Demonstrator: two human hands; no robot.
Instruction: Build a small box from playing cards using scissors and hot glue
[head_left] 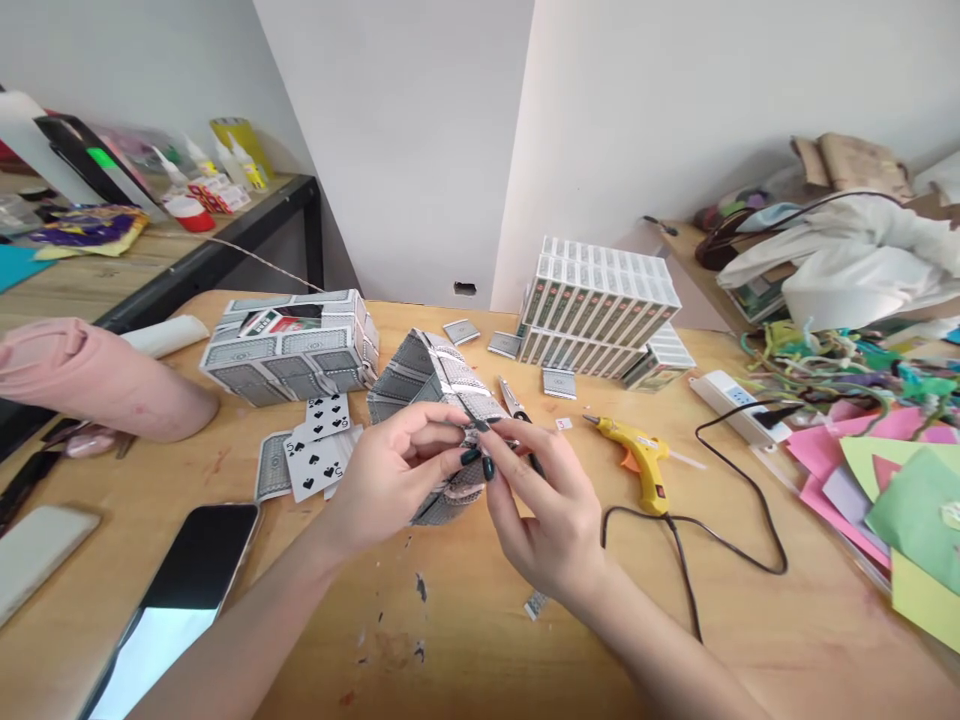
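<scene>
A hollow, angular structure made of grey-backed playing cards [405, 375] is in front of me at mid-table. My left hand [401, 465] is closed, thumb and index finger pinching at its near edge. From the other side my right hand [544, 500] is also closed, its fingertips meeting those of the left at the same spot. Exactly what lies between the fingertips is mostly hidden. Scissors [514, 402] lie just behind my right hand, partly covered. Loose playing cards [315, 460], some face up with spades, are spread to the left of my left hand.
A card-covered box [289, 350] stands back left, and stacked card packs [600, 300] back right. A yellow glue gun [637, 455] with its black cord lies right, near a power strip [739, 405]. A phone [184, 590] and pink roll [105, 380] are left; coloured paper [847, 480] lies far right.
</scene>
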